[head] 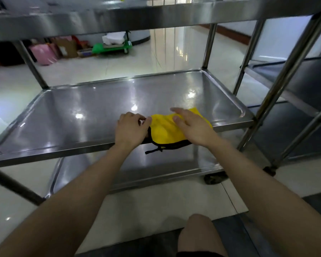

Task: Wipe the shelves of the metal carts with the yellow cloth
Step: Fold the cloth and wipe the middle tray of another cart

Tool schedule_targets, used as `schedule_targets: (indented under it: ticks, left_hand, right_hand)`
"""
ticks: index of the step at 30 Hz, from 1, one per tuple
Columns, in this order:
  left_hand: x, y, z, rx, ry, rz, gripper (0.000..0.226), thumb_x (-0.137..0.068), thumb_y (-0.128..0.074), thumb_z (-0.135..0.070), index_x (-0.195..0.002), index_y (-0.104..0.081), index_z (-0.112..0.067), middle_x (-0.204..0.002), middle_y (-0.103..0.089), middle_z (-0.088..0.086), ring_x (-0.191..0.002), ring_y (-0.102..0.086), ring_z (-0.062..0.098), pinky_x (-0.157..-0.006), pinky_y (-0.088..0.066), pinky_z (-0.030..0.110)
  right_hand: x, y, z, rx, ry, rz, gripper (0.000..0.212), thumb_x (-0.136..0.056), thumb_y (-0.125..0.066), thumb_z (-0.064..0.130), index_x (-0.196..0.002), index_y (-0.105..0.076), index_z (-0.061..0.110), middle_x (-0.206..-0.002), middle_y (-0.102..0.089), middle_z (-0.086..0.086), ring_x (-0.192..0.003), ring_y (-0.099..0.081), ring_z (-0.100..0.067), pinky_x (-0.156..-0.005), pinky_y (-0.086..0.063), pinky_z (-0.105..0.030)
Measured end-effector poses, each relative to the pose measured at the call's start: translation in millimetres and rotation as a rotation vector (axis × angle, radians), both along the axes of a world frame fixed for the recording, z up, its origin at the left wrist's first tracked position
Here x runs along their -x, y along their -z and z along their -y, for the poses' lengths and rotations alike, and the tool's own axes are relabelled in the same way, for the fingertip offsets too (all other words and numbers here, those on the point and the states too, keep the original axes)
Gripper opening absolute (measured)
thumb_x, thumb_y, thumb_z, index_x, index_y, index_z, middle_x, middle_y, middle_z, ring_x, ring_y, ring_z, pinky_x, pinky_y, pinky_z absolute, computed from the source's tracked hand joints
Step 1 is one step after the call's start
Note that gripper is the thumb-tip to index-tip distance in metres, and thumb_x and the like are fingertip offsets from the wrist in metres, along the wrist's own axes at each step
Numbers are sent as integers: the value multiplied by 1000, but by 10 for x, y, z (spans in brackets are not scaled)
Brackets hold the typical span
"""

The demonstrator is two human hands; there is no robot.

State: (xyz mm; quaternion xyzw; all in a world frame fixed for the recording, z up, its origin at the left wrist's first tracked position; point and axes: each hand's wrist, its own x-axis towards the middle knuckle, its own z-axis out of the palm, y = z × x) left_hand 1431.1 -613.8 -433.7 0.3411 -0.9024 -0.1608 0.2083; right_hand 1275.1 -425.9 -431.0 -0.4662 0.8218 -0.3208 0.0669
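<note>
Wipe prep: yellow cloth (pixel 163 130) on middle shelf (pixel 82 112).
The left hand (pixel 132 127) pinched its edge, the right hand (pixel 191 125) lay flat on it. The hem (pixel 174 146) overhung the shelf lip (pixel 63 147) beneath both wrists; it could slide off.

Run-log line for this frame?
site: middle shelf | left hand: pinches yellow cloth | right hand: flat on cloth | cloth edge: overhangs front rim

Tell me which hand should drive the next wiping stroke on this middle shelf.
Right, probably. The right hand lies flat on the yellow cloth, fingers straight, ready to press and push it across the middle shelf. The left hand only pinches the cloth's left edge with curled fingers.
</note>
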Motion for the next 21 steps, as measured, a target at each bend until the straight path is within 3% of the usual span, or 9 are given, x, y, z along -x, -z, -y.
schedule_targets:
  ticks: [2,4,7,12,15,18,21]
  left_hand:
    - [40,-41,8,-39,12,77,56,-101,-57,-65,-132,-76,-22,-134,-66,11,-131,-51,33,-107,-41,46]
    - [136,-111,-3,-80,16,154,64,-97,-62,-69,-139,-70,-23,-142,-58,11,-139,-45,35,-114,-38,50]
    - [246,-161,-11,-105,83,199,58,-97,-68,-61,-139,-68,-21,-140,-59,13,-140,-45,37,-116,-39,51]
    - [-127,-153,26,-124,64,64,36,-101,-69,-38,-125,-62,-13,-102,-65,5,-109,-63,32,-105,-48,50]
    - [-605,-191,85,-195,36,-102,29,-95,-77,-28,-112,-56,-18,-88,-59,-2,-89,-60,25,-78,-49,39]
    - [-1115,-293,142,-171,70,-199,32,-88,-81,-18,-106,-54,-17,-86,-60,-5,-77,-57,17,-63,-43,31]
    - [-1621,-374,239,-231,112,-191,34,-88,-80,-14,-115,-61,-22,-103,-69,-4,-92,-67,14,-72,-54,31]
  right_hand:
    - [275,-33,10,-99,117,-112,60,-111,-47,32,-168,-30,22,-171,-36,-10,-161,-25,-27,-129,-20,-51]
    - [427,-18,43,-284,141,-115,67,-111,-43,33,-171,-17,21,-177,-20,-12,-165,-10,-26,-131,-12,-54]
    - [395,107,67,-332,109,-153,58,-115,-32,37,-170,-23,24,-179,-15,-11,-166,-7,-25,-132,-8,-52]
    - [-57,278,174,-210,41,-275,58,-115,-29,39,-169,-25,17,-175,-23,-15,-164,-11,-31,-131,-7,-56]
    - [-339,194,362,-125,25,-169,69,-110,-47,43,-169,-25,15,-167,-34,-19,-158,-23,-36,-129,-9,-57]
    - [-563,66,526,-82,-11,-177,64,-98,-71,46,-149,-56,11,-140,-55,-20,-139,-43,-41,-121,-26,-47]
    - [-870,30,610,63,-108,-185,40,-84,-86,34,-111,-68,11,-111,-55,-11,-115,-50,-34,-98,-41,-42]
